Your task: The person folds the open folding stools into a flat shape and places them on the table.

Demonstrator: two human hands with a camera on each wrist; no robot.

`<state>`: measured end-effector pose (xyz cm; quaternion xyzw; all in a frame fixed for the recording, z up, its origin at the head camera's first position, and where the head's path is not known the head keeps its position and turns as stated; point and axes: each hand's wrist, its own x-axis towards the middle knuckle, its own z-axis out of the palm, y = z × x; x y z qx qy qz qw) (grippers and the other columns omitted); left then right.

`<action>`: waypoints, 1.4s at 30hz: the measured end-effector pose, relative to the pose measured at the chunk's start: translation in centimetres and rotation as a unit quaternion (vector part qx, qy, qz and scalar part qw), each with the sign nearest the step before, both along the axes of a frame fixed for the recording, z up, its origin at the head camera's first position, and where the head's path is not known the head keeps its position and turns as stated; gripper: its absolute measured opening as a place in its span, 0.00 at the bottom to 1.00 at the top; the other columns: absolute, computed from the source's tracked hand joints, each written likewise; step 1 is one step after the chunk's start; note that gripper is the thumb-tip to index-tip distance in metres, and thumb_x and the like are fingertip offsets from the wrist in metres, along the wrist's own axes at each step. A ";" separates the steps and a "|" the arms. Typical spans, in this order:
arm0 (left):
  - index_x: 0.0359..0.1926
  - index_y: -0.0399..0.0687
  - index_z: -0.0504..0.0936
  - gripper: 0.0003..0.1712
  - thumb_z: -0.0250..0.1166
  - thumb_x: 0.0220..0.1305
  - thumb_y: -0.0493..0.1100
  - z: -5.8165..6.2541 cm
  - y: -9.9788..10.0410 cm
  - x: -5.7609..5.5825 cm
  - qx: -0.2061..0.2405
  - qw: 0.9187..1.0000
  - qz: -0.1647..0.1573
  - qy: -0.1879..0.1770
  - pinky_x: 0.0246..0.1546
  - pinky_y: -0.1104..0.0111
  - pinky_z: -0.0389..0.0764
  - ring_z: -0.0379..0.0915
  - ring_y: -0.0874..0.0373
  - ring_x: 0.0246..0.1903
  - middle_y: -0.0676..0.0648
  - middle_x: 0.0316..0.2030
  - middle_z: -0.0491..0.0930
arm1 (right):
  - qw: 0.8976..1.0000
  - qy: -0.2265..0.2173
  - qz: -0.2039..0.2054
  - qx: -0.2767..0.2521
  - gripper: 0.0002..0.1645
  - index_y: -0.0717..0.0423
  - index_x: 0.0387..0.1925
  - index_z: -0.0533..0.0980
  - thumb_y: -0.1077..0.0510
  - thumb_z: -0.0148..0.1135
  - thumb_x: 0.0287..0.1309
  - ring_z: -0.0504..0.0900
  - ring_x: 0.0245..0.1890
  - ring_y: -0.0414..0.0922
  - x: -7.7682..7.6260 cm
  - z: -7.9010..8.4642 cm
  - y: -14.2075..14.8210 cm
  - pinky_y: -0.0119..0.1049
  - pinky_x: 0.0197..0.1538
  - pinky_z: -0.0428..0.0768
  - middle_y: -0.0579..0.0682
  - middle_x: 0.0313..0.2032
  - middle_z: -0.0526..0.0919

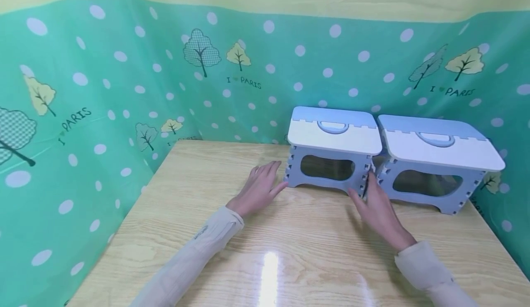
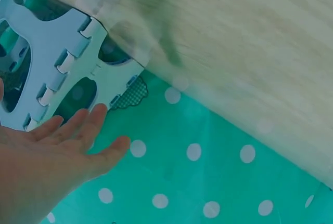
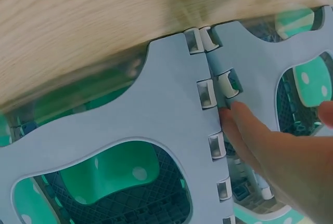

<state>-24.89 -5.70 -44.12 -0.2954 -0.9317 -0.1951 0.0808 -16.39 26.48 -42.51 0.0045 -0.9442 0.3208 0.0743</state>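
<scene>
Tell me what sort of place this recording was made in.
Probably an indoor filming corner: a polka-dotted "PARIS" curtain hangs behind and beside a wood-grain table, whose top shows a bright reflection, likely from artificial lighting.

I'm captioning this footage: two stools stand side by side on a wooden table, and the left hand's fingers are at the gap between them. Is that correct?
Wrong hand: the head view shows the right hand, not the left hand, with its fingers at the gap between the left stool and the right stool. The rest holds.
</scene>
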 end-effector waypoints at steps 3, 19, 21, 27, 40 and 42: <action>0.76 0.41 0.55 0.40 0.47 0.76 0.62 -0.1 0.3 -0.5 -0.003 1.000 -0.002 -0.004 0.72 0.43 0.53 0.55 0.46 0.72 0.39 0.73 0.60 | 1.000 -0.016 0.003 -0.006 0.55 0.69 0.75 0.30 0.42 0.50 0.74 0.58 0.67 0.74 -0.3 0.1 0.0 0.67 0.63 0.65 0.79 0.71 0.49; 0.79 0.50 0.46 0.42 0.48 0.76 0.62 -0.6 2.7 -3.9 0.076 0.993 -0.053 -0.072 0.70 0.59 0.63 0.61 0.52 0.70 0.46 0.74 0.59 | 0.999 -0.035 0.006 -0.023 0.52 0.75 0.74 0.37 0.42 0.49 0.74 0.63 0.63 0.75 -1.8 0.3 0.8 0.67 0.60 0.70 0.83 0.66 0.55; 0.80 0.54 0.44 0.42 0.49 0.76 0.61 -0.7 3.0 -4.3 0.096 0.990 -0.066 -0.084 0.69 0.63 0.65 0.61 0.55 0.69 0.49 0.75 0.58 | 0.999 -0.040 0.004 -0.027 0.53 0.75 0.74 0.36 0.42 0.50 0.74 0.61 0.65 0.75 -2.0 0.4 0.7 0.67 0.61 0.68 0.82 0.67 0.53; 0.79 0.50 0.46 0.40 0.50 0.76 0.57 -0.5 3.6 -4.8 0.122 0.984 -0.067 -0.112 0.66 0.63 0.69 0.67 0.54 0.66 0.46 0.72 0.63 | 0.997 -0.045 -0.003 -0.055 0.53 0.73 0.74 0.36 0.43 0.51 0.73 0.61 0.65 0.74 -2.6 0.3 0.9 0.67 0.62 0.67 0.81 0.68 0.54; 0.77 0.47 0.49 0.37 0.53 0.77 0.51 -0.5 3.7 -5.3 0.148 0.976 -0.076 -0.143 0.59 0.69 0.76 0.73 0.57 0.60 0.45 0.65 0.72 | 0.996 -0.048 0.000 -0.073 0.54 0.72 0.74 0.31 0.48 0.53 0.72 0.59 0.67 0.73 -3.7 0.0 1.0 0.66 0.63 0.66 0.81 0.70 0.47; 0.77 0.47 0.50 0.36 0.53 0.77 0.51 -0.6 3.5 -5.3 0.146 0.976 -0.075 -0.140 0.59 0.69 0.76 0.74 0.58 0.60 0.45 0.64 0.73 | 0.997 -0.043 0.003 -0.069 0.52 0.72 0.74 0.33 0.48 0.52 0.73 0.68 0.61 0.70 -3.8 -0.1 1.0 0.62 0.57 0.73 0.81 0.67 0.54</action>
